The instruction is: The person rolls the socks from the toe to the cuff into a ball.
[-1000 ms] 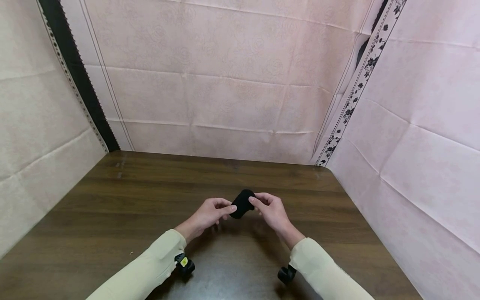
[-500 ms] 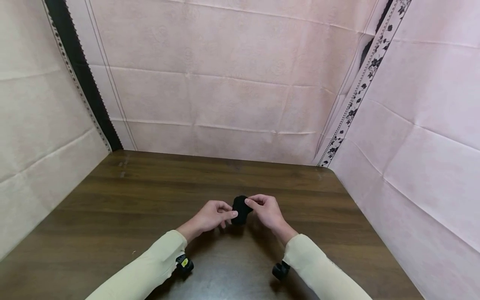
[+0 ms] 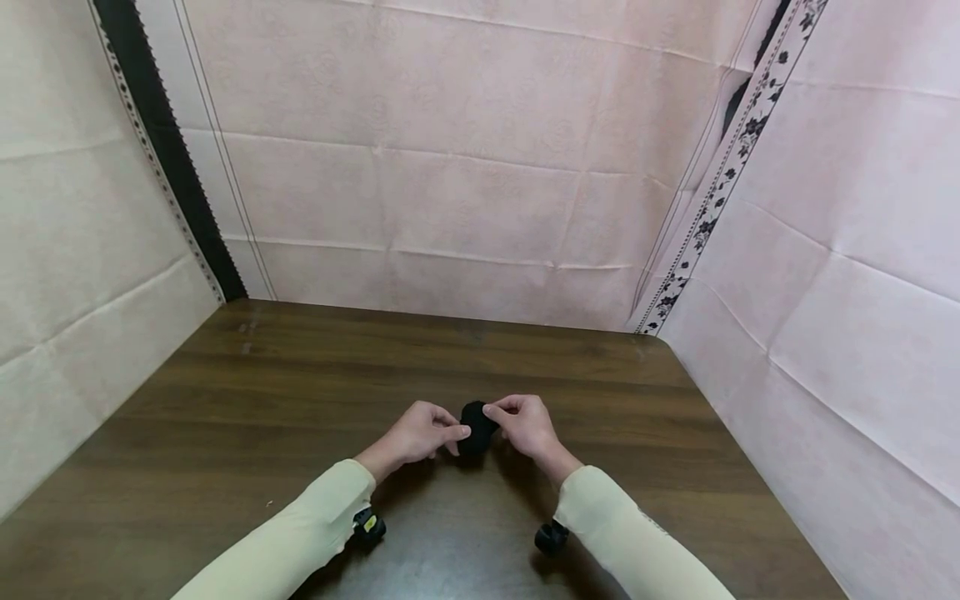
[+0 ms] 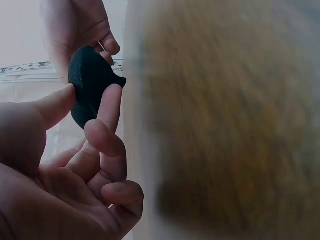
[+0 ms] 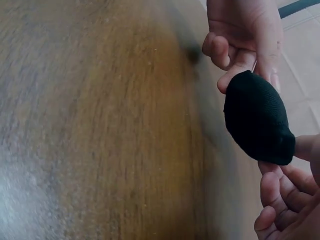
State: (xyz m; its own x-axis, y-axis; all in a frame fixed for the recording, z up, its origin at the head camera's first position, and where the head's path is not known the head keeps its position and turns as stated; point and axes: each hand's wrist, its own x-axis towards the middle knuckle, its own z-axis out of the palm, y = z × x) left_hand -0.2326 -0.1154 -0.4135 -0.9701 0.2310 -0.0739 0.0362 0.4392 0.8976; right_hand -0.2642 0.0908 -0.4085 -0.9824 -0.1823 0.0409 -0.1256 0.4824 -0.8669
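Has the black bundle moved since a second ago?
Yes. The black bundle, pinched between the left hand and right hand, has come down toward the table and nearer the person.

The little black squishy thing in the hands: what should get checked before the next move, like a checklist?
1. Left hand has a grip: thumb and finger pinch the small black rounded fabric bundle. Ok.
2. Right hand has a grip: fingertips pinch its other side. Ok.
3. Bundle is off the dark brown wooden table: the wrist views show it held in the air. Ok.
4. Bundle stays rolled up, nothing dangling. Ok.
5. What is inside the bundle: cannot tell.
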